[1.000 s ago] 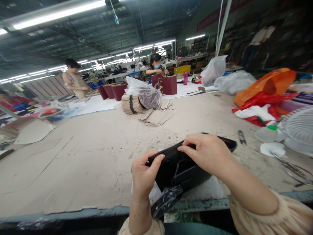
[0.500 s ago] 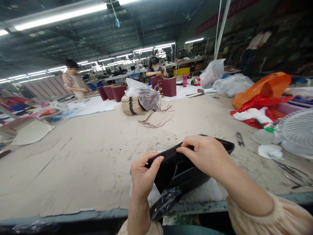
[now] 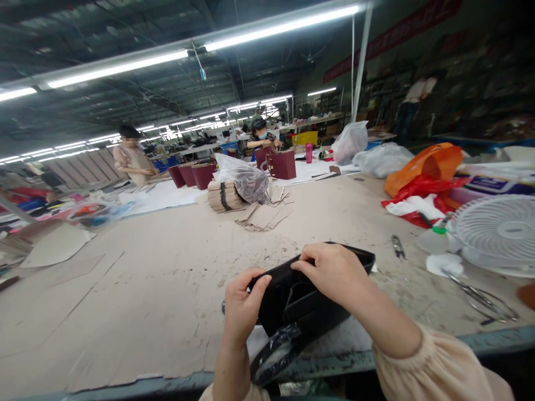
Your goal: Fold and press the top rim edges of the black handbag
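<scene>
**Black rectangular bag (image 3: 311,303) held at near table edge**

Black rectangular bag: smooth, leather-like material, lying on its side on the cardboard-covered worktable (image 3: 167,289), just beside the near edge. Its open mouth faces the person, and a dark strap is visible inside. A piece of crumpled dark plastic film (image 3: 276,348) hangs from its lower corner over the table edge.

Left hand (image 3: 242,309): grips the left end of the bag's rim. The fingers are curled and pressed together, with the thumb opposed, pinching the rim between them.

Right hand (image 3: 334,273): rests over the upper rim near the middle. The fingers are bent and held close together, pinching the edge. The fingertips are hidden behind the rim.

Surrounding items, right side:
- small metal thread snips (image 3: 397,245), near the bag's far right corner, not touching it;
- white round fan grille (image 3: 497,231), lying flat;
- long metal scissors (image 3: 480,295), just in front of the grille;
- orange plastic bag (image 3: 426,161) and red plastic bag (image 3: 418,189), farther back.

Surrounding items, far side:
- stack of tan cardboard pieces (image 3: 225,195), with a clear plastic bag (image 3: 246,178) resting against it;
- maroon box-shaped bags (image 3: 284,164), standing upright behind the stack;
- other people at work beyond the table.
</scene>
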A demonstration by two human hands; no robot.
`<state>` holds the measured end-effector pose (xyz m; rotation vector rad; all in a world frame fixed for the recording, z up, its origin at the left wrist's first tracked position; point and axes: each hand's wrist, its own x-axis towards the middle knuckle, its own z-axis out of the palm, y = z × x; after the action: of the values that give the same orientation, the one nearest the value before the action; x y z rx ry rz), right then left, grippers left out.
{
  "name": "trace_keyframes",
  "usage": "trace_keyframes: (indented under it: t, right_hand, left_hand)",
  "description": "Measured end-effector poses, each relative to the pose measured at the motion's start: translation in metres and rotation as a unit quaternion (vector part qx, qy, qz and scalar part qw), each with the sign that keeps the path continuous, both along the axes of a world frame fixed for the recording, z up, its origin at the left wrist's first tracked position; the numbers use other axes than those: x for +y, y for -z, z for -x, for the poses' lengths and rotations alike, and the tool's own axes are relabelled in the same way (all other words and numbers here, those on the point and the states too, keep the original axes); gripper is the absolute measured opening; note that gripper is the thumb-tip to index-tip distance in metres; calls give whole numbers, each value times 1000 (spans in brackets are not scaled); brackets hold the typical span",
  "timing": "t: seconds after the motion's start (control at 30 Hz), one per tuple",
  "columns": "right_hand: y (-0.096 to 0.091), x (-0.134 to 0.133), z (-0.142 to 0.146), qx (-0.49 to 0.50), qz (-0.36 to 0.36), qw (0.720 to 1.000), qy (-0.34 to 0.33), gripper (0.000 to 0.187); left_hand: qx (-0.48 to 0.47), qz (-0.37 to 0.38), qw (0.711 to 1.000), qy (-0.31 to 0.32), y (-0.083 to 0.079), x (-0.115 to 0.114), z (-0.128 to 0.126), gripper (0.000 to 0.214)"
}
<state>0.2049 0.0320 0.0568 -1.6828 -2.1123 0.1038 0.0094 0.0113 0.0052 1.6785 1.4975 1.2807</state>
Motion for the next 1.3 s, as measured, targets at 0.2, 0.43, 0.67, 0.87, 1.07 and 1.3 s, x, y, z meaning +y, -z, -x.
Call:
trace_keyframes:
  t: [0.2, 0.43, 0.67, 0.87, 1.07, 1.3]
  right_hand:
    - [0, 1, 3, 19, -5, 999, 32, 23]
    - [-1, 3, 1, 35, 6, 999, -8, 24]
    - [-4, -2, -4, 20, 16, 999, -29, 21]
    - [-4, -3, -5, 23, 23, 999, -23, 24]
    - [-3, 0, -7, 5, -1, 999, -35, 24]
    - [-4, -1, -14, 42, 22, 998, -51, 27]
  left_hand:
    - [-11, 12, 1000, 2, -2, 5, 1, 17]
    - [-15, 25, 999, 35, -10, 3, 1, 19]
    - [96, 41, 994, 43, -27, -7, 2, 24]
    - [253, 69, 956, 131, -63, -5, 1, 44]
    - [416, -23, 905, 81, -64, 12, -24, 30]
    - [349, -18, 928, 129, -44, 32, -30, 28]
